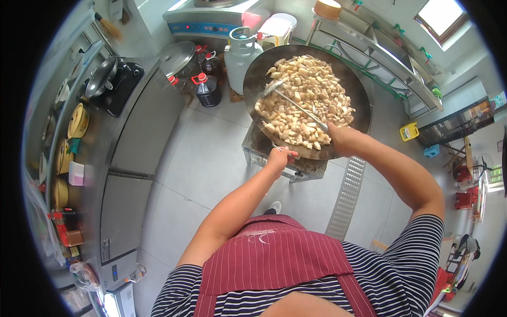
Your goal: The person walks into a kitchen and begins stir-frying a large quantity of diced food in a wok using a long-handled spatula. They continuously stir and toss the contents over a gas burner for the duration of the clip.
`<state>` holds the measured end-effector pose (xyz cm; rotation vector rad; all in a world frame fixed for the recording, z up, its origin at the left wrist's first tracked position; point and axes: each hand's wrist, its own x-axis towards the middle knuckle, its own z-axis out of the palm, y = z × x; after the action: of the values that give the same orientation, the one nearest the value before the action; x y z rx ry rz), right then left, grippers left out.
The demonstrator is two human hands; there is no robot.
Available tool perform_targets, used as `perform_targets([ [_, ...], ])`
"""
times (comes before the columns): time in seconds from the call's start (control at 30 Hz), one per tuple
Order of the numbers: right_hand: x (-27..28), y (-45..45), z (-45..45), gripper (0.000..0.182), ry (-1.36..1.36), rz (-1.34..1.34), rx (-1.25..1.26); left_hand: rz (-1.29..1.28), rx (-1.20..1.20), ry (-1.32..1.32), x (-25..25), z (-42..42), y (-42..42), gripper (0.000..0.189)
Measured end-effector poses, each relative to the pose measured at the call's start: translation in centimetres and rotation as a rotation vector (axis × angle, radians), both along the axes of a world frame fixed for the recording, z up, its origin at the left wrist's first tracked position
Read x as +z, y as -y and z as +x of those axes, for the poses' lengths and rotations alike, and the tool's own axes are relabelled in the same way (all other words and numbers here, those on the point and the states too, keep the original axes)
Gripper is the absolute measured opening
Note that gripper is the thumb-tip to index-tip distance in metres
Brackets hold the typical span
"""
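Observation:
A large dark wok (358, 103) full of pale chopped pieces of food (305, 91), which look like meat, stands on a metal stove (257, 146). My right hand (342, 138), over the wok's near right part, grips the handle of a long metal ladle or spatula (303, 109); its blurred head lies at the left edge of the food. My left hand (280, 157) is closed on a metal loop handle (295, 155) at the wok's near rim.
Left of the stove stand a gas cylinder (241, 63) and a dark liquid-filled bottle (208, 91). A steel refrigerated counter (136, 130) runs along the left, holding an induction cooker (126, 81). A floor drain grate (348, 194) lies at right, below a steel sink (376, 47).

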<state>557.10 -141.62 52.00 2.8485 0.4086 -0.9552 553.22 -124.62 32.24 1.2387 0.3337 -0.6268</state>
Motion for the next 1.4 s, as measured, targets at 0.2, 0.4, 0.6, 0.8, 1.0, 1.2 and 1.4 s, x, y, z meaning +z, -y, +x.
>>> perform_targets([
  [0.2, 0.4, 5.7, -7.7, 0.038, 0.134, -0.084, -0.028, 0.058, -0.050, -0.067, 0.5, 0.0, -0.4, 0.028],
  [0.4, 3.7, 7.3, -14.4, 0.041, 0.121, -0.155, -0.210, 0.023, -0.068, -0.078, 0.6, -0.1, -0.4, 0.026],
  [0.6, 9.2, 6.6, -19.4, 0.049, 0.171, 0.086, -0.450, -0.017, -0.074, -0.059, 0.6, 0.0, -0.4, 0.023],
  [0.8, 14.4, 4.6, -24.2, 0.055, 0.114, 0.204, -0.535, 0.006, -0.062, -0.067, 0.3, 0.0, -0.5, 0.027],
  [1.0, 9.7, 3.1, -23.7, 0.048, -0.051, 0.114, -0.584, -0.011, -0.072, -0.031, -0.7, 0.2, -0.2, 0.028],
  [1.2, -4.7, 2.7, -17.3, 0.041, 0.137, 0.232, -0.555, -0.068, 0.003, 0.005, -1.6, 0.5, 0.7, 0.029],
  [1.4, -14.3, -3.4, -8.3, 0.036, 0.273, 0.276, -0.705, -0.101, 0.029, 0.013, -1.7, 0.4, 0.1, 0.030],
])
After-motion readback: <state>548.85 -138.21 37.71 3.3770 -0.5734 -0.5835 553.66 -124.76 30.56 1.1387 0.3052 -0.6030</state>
